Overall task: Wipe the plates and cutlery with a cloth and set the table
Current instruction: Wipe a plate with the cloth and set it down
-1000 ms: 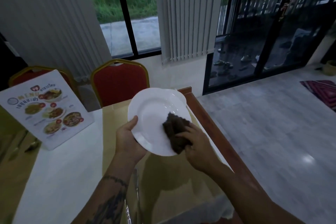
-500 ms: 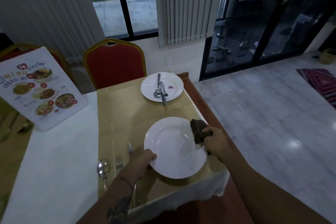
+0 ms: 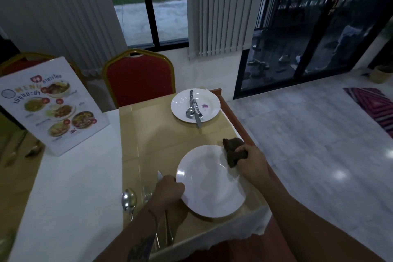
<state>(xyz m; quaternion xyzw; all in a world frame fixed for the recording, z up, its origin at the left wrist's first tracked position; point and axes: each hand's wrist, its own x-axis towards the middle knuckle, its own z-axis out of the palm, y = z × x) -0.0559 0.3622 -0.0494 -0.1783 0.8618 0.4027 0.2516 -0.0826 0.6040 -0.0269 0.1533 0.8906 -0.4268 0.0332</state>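
Note:
A white plate (image 3: 210, 185) lies on the yellow tablecloth (image 3: 161, 134) near the table's front edge. My left hand (image 3: 169, 189) grips its left rim. To the right of the plate, my right hand (image 3: 252, 162) clutches a dark brown cloth (image 3: 232, 151). Left of the plate lie a spoon (image 3: 128, 199), a fork (image 3: 147, 193) and a knife (image 3: 160, 175), partly hidden under my left arm. A second white plate (image 3: 195, 105) at the far end carries a spoon, a fork and a knife.
A standing menu card (image 3: 51, 104) is on the white cloth at the left, with more cutlery (image 3: 32, 151) beside it. A red chair (image 3: 139, 76) stands behind the table. The wooden table edge (image 3: 236, 121) runs along the right, with tiled floor beyond.
The plate, held up and wiped by the cloth a second ago, has come down onto the tablecloth. My right hand with the cloth has moved off the plate to its right.

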